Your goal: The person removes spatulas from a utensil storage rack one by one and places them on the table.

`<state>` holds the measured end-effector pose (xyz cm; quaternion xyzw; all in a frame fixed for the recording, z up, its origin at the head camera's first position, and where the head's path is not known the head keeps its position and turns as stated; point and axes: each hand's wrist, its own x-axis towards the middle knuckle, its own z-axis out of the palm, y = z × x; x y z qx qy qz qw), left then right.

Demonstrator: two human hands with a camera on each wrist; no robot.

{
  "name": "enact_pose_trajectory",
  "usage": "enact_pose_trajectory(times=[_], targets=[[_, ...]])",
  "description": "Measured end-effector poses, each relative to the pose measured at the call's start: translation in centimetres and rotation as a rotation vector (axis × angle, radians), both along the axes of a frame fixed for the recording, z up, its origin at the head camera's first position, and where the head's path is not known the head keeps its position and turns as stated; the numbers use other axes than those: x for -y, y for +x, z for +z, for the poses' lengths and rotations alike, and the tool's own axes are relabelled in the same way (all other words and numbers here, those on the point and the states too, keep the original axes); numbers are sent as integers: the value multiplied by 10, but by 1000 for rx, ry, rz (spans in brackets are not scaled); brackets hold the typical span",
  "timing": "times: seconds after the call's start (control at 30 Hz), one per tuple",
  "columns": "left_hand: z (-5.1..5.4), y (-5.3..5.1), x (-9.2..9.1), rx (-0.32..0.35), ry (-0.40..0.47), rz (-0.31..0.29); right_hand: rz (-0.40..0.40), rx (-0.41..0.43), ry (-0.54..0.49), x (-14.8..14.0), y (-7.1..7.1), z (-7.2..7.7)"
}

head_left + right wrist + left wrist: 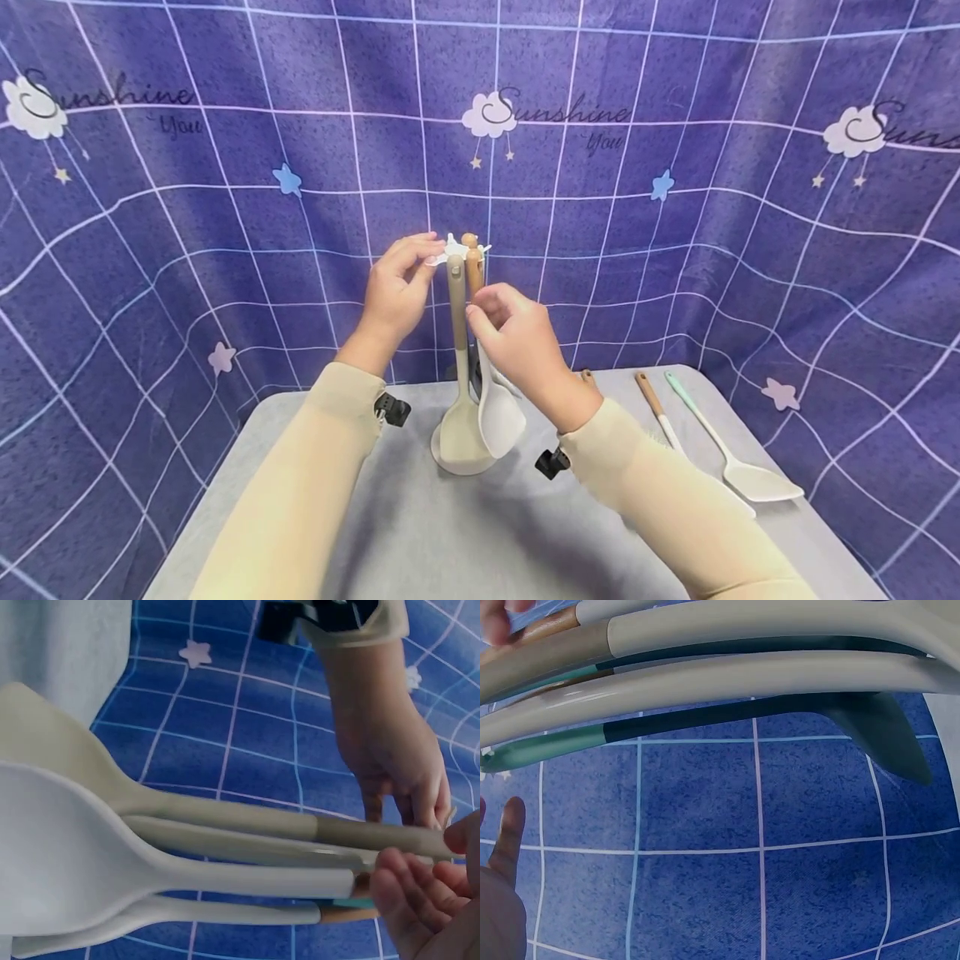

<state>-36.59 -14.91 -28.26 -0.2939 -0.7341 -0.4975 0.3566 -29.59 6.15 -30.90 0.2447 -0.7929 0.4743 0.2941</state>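
Observation:
A white utensil stand's hooked top (455,248) is pinched at its left side by my left hand (401,287). From the stand hang a beige turner (459,429) with a grey-brown handle and a white, broad-headed utensil (504,423) with a wooden handle. A dark turner (877,739) with a mint-green handle end hangs behind them in the left wrist view. My right hand (521,337) is beside the wooden handle, its fingers loosely bent with nothing held between them. The right wrist view shows that hand (435,900) near the handles' upper ends.
On the grey table (405,533), to the right, lie a white turner (761,482) with a mint handle and a wooden-handled utensil (651,393), partly behind my right sleeve. Another wooden handle (588,377) shows nearby. A blue gridded curtain (570,208) surrounds the table.

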Motion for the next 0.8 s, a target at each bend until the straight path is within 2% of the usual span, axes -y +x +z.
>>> enact_pose_trajectory(times=[0.3, 0.43, 0.63, 0.8], targets=[[0, 2, -1, -2, -6, 11, -74, -28, 211, 11, 10, -10], [-2, 2, -1, 4, 4, 7, -76, 6, 305, 17, 13, -14], [-3, 3, -2, 8, 9, -5, -39, 124, 255, 22, 11, -23], [-1, 4, -3, 4, 12, 1, -24, 95, 215, 23, 7, -28]])
